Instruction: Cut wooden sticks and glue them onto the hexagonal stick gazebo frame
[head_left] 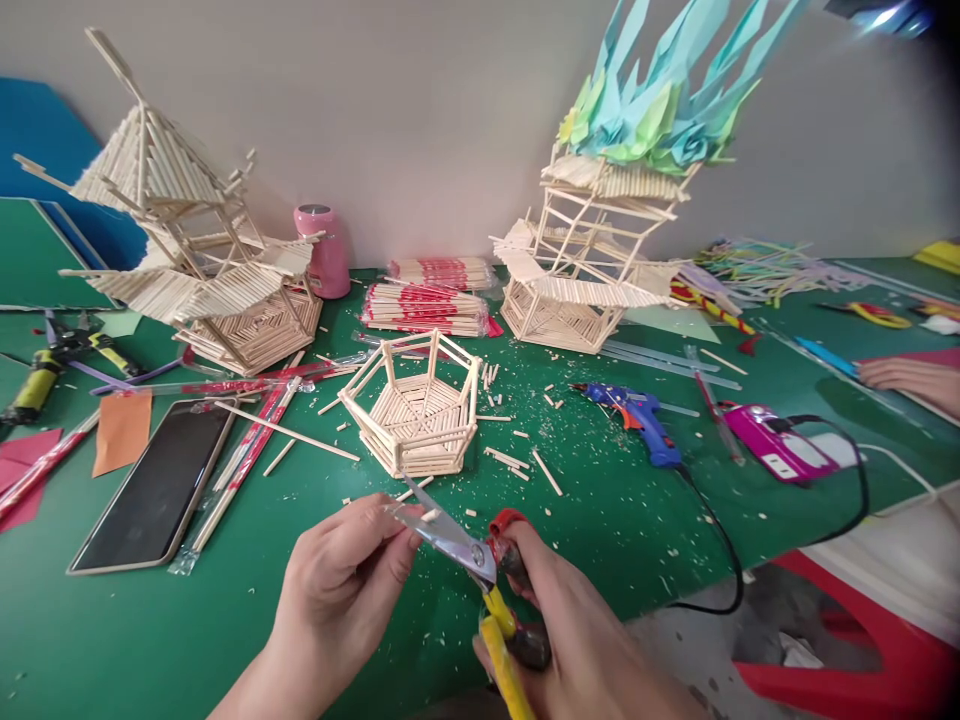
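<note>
My right hand [570, 610] is wrapped round the handles of a pair of scissors [454, 545], whose silver blades are parted and point toward my other hand. Thumb and fingertips of my left hand [341, 580] pinch a short wooden stick [430, 516], its end showing between the blades. Just beyond both hands stands a small open hexagonal frame [416, 425] built from wooden sticks, with a slatted base, short posts and a top rail. Cut stick pieces [508, 460] lie scattered to its right.
Two stick pavilions [202, 290] [570, 290] stand at the back, the right one topped with paper. Between them lie bundled sticks [427, 308]. A blue glue gun [637, 415] rests right, its cable trailing. A phone [154, 490] lies left. Another person's hand [911, 375] is far right.
</note>
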